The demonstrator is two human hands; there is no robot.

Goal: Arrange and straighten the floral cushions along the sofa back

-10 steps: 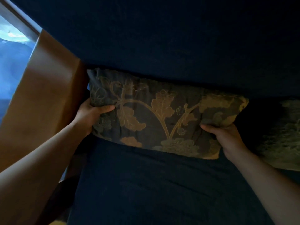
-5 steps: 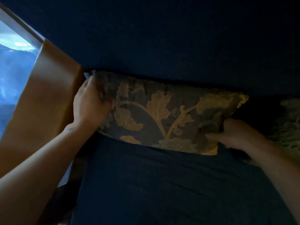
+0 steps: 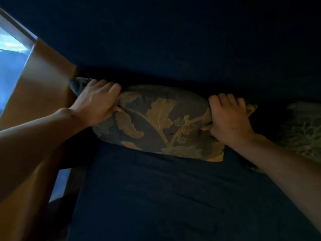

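- Your left hand (image 3: 97,101) grips the cushion (image 3: 163,124) near its left end, fingers curled over the top.
- Your right hand (image 3: 227,117) clutches its right end.
- The cushion leans against the sofa back (image 3: 173,40).
- A curtain (image 3: 41,80) touches its left corner; a second cushion (image 3: 302,129) lies just right.

both hands (image 3: 97,103) moved atop cushion (image 3: 161,122)

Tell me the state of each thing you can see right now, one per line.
floral cushion: upright against the sofa back, gripped along its top edge
left hand: closed on the cushion's top left
right hand: closed on its top right
second cushion: lying at the right edge, untouched
curtain: hanging beside the sofa
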